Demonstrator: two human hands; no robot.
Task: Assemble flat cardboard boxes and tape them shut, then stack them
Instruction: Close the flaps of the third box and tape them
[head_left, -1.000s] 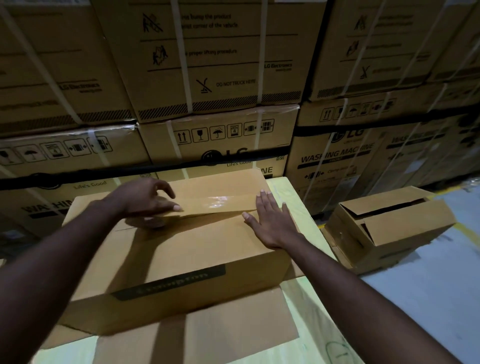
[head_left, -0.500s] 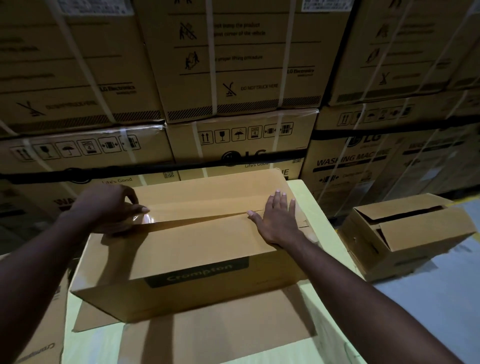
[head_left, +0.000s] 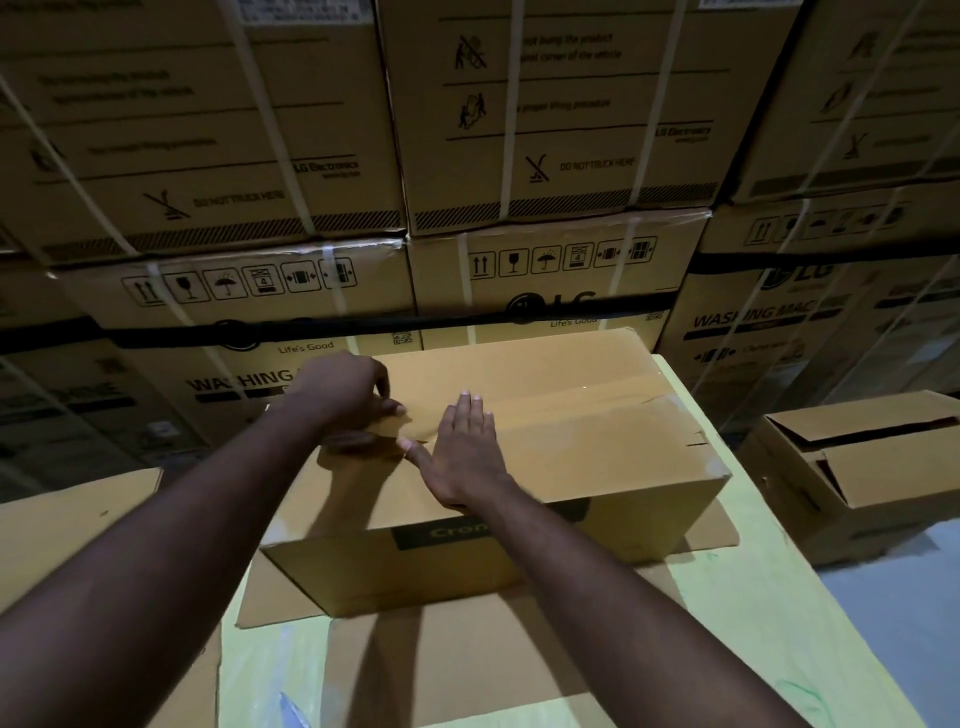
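Note:
A brown cardboard box (head_left: 597, 467) with a dark label on its front lies on the yellow-green table (head_left: 769, 623). Its top flaps are closed, and a strip of clear tape (head_left: 571, 402) runs along the seam. My left hand (head_left: 345, 397) is at the left end of the seam, fingers curled and pinching the tape there; whether a roll is in it is hidden. Just to its right, my right hand (head_left: 460, 457) lies flat on the box top, fingers straight, pressing on the taped seam.
A flat cardboard sheet (head_left: 467, 670) lies under and in front of the box. An assembled box with loose top flaps (head_left: 862, 473) stands at the right. Another carton (head_left: 67, 525) is at my left. Tall strapped cartons (head_left: 561, 130) form a wall behind the table.
My right hand has slid left along the seam, from the box's right end to beside my left hand. My left hand stays at the left end of the seam.

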